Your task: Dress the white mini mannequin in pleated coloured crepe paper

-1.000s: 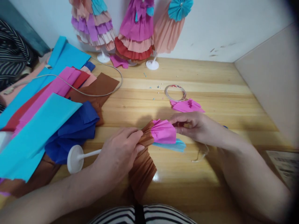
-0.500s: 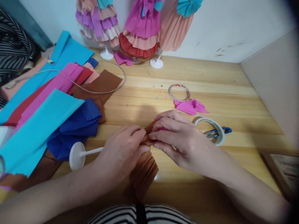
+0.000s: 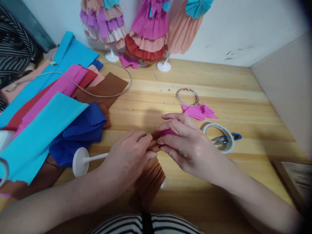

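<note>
Pleated brown crepe paper [image 3: 151, 179] hangs toward me from between my hands, its upper part gathered at the fingers. My left hand [image 3: 128, 156] is closed on the gathered paper, thumb and fingers pressed together. Out from under that hand sticks a white stand [image 3: 81, 162], lying sideways with its round base to the left. My right hand [image 3: 192, 143] pinches the brown paper just right of the left fingertips. A bit of magenta paper [image 3: 168, 132] shows beneath the right fingers. What lies inside the gathered paper is hidden by both hands.
Crepe sheets, among them a turquoise one [image 3: 46, 130] and dark blue paper [image 3: 83, 133], pile up at left under a cable [image 3: 97, 96]. Right are a tape roll [image 3: 230, 136], blue-handled snips [image 3: 236, 136], pink scraps [image 3: 198, 111] and another ring [image 3: 177, 97]. Paper dresses [image 3: 151, 22] stand behind.
My right hand's fingers have shifted slightly and lifted a little at the gathered paper, so more of the magenta shows. My left hand keeps its place on the brown paper.
</note>
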